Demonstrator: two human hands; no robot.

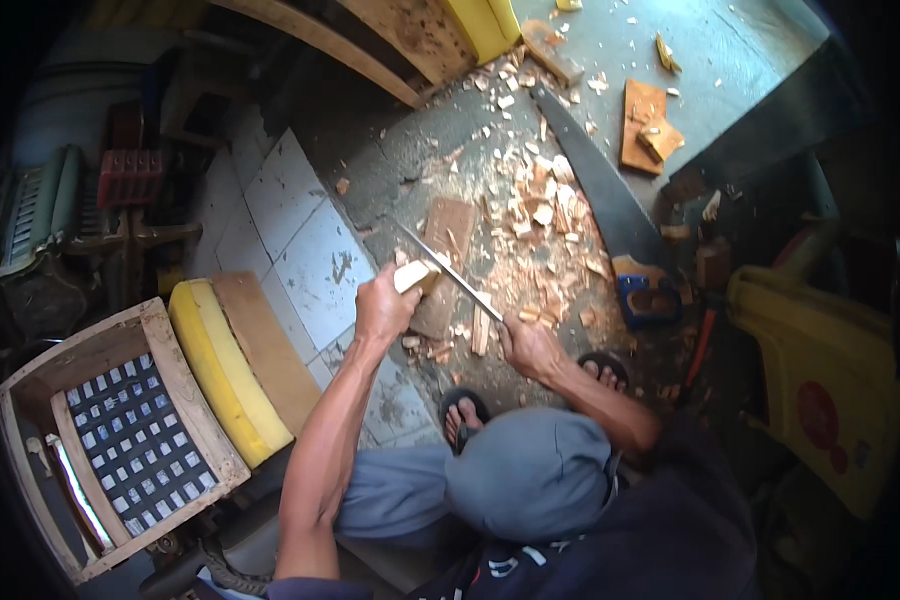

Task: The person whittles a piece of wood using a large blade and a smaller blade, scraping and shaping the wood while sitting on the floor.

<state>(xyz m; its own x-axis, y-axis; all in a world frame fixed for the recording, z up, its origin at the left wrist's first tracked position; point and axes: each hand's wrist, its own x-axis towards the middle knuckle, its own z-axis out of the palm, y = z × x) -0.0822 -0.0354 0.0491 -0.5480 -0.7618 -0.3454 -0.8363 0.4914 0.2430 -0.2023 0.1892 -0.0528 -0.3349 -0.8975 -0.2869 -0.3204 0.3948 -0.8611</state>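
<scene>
My left hand point(384, 306) is closed around a short piece of pale wood point(410, 275) whose end sticks out beyond the fingers. Closed on the near end of a long, narrow metal blade point(458, 280) is my right hand point(533, 346). The blade slants up and left past the pale wood; whether they touch, I cannot tell. It appears nearly edge-on, so a knife or a file cannot be told apart. Beneath lies a brown wooden block point(450, 227) on the floor, partly hidden by the left hand and the wood.
Wood chips point(545, 215) litter the floor ahead. A handsaw point(592, 172) with a blue handle lies at right, near a small brown board point(644, 110). At left stand a wooden frame with woven black webbing point(135, 430) and a yellow pad point(220, 370). Sandalled feet are close below.
</scene>
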